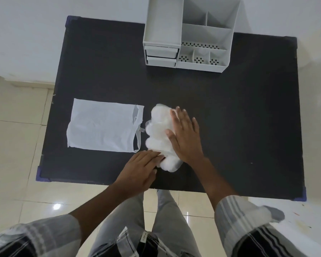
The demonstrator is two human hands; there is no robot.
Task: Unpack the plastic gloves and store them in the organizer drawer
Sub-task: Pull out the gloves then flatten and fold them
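Observation:
A stack of clear plastic gloves (158, 130) lies on the black table (239, 127), near the middle, fingers pointing left. My right hand (185, 135) rests flat on the stack's right side, fingers spread. My left hand (140, 168) lies flat at the stack's near end, fingertips touching the plastic. The empty white packaging bag (102, 125) lies flat to the left of the gloves. The grey organizer (191, 34) stands at the table's far edge; its two small drawers (161, 56) on the front left are pushed in.
The organizer's right half has open compartments (202, 58) with perforated bottoms. The table's near edge runs just behind my wrists. Tiled floor and my legs lie below it. A white wall stands behind the table.

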